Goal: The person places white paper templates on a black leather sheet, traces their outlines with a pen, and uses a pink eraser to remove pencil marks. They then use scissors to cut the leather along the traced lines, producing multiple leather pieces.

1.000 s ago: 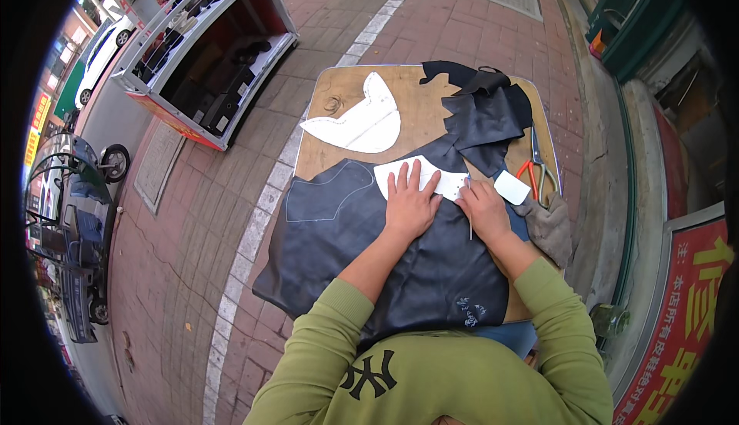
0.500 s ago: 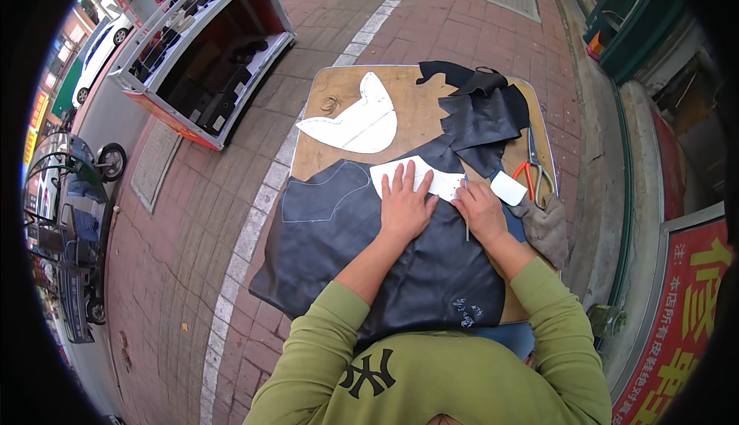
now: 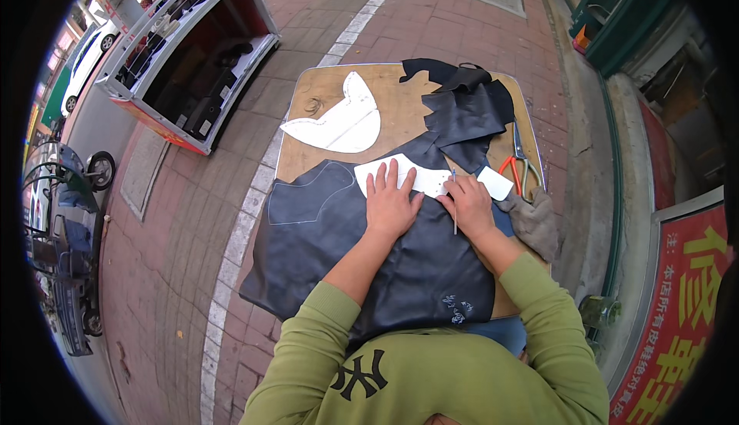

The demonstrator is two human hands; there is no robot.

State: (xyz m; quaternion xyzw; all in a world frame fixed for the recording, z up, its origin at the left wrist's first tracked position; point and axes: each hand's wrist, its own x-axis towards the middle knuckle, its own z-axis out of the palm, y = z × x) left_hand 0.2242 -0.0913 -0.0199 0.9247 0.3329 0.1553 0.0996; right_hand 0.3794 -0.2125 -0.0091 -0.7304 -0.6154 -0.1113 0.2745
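My left hand (image 3: 392, 203) lies flat with fingers spread, pressing a white paper pattern piece (image 3: 433, 182) onto a black leather sheet (image 3: 331, 259). At the pattern's right end, my right hand (image 3: 471, 205) is closed around a thin pen (image 3: 455, 222), held nearly upright; its tip is too small to make out. A pale outline (image 3: 296, 223) is drawn on the leather left of the pattern. Just right of my right hand is a small white piece (image 3: 496, 185). Another white pattern piece (image 3: 346, 126) lies on the table's far left.
The wooden table (image 3: 308, 90) also bears black leather scraps (image 3: 469, 113) at the far right. Scissors (image 3: 517, 148) and a grey cloth (image 3: 531, 221) lie along its right side. A display cabinet (image 3: 208, 63) stands on the paving, a red sign (image 3: 677, 302) at right.
The whole scene sits slightly farther left in the picture. My left hand stays on the pattern, and my right hand keeps the pen by its right end, its fingers slightly shifted.
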